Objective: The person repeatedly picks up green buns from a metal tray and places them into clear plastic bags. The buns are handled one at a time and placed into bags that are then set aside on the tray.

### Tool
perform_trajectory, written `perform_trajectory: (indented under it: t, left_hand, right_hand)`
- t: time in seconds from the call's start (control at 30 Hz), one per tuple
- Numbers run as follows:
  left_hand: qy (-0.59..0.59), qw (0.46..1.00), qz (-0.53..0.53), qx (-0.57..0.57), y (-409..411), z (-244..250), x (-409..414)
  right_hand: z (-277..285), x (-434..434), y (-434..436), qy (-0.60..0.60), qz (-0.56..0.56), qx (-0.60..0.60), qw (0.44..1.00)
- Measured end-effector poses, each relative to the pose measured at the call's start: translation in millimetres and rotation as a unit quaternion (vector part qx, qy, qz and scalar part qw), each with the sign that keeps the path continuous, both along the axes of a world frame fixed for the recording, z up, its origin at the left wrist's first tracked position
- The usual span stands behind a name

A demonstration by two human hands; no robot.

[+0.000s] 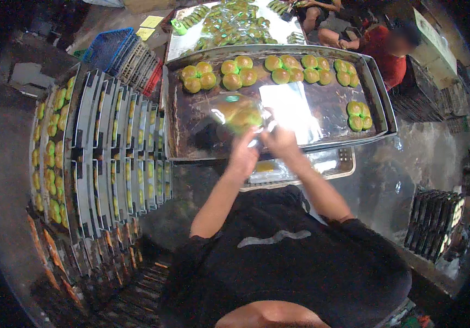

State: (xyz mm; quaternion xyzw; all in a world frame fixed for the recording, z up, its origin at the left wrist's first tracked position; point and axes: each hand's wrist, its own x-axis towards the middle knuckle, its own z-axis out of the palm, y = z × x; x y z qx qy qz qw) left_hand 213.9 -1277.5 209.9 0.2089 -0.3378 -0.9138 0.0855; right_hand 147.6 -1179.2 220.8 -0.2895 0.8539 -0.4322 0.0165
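Above a dark metal baking tray (202,143), a clear plastic bag (237,112) with green, brown-topped buns in it is blurred by motion. My left hand (245,151) grips the near end of the bag. Beside it, my right hand (280,141) has its fingers closed at the bag's gathered right end. A stack of shiny clear plastic bags (286,106) lies on the tray just beyond my right hand. Clusters of joined green buns (239,73) line the tray's far side. One more cluster (359,116) sits at the right.
A tall rack of bun trays (85,119) stands at the left, near stacked plastic crates (110,49). Bagged buns cover a white table (185,39) beyond the tray. Below the tray's front edge is a crate (345,164) holding plastic packs. A person in red (382,57) sits at the right.
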Motion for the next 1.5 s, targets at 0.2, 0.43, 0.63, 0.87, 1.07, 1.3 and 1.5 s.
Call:
perform_trajectory:
  t: [0.2, 0.43, 0.63, 0.87, 1.07, 1.3, 1.5]
  left_hand:
    - [0.072, 0.521, -0.171, -0.833, 74.8, -52.7, -46.4]
    - [0.032, 0.616, -0.334, -0.713, 16.6, -25.4, -27.7]
    - [-0.012, 0.788, -0.173, -0.591, 32.5, 0.9, -15.5]
    - [0.115, 0.786, -0.014, -0.607, 63.3, 17.5, -7.1]
    - [0.073, 0.992, 0.088, 0.052, 14.7, -9.2, -5.0]
    - [0.029, 0.966, 0.255, 0.004, -64.5, -31.7, 47.6]
    - [0.076, 0.943, 0.325, 0.003, -103.1, -17.6, 59.8]
  right_hand:
    - [84.4, -102.2, -1.3, 0.052, -0.007, -0.048, 0.997]
    - [-10.3, -13.0, 79.4, -0.263, 0.143, 0.028, 0.954]
    - [-48.6, 20.7, 87.0, -0.249, -0.031, 0.006, 0.968]
    - [7.4, -28.7, 68.4, -0.628, 0.001, -0.285, 0.725]
    - [0.0, -1.6, -6.2, -0.632, 0.130, -0.547, 0.533]
    - [-66.7, -137.0, -34.4, 0.073, -0.154, 0.155, 0.973]
    - [-87.7, -218.1, -29.7, 0.049, -0.203, 0.302, 0.930]
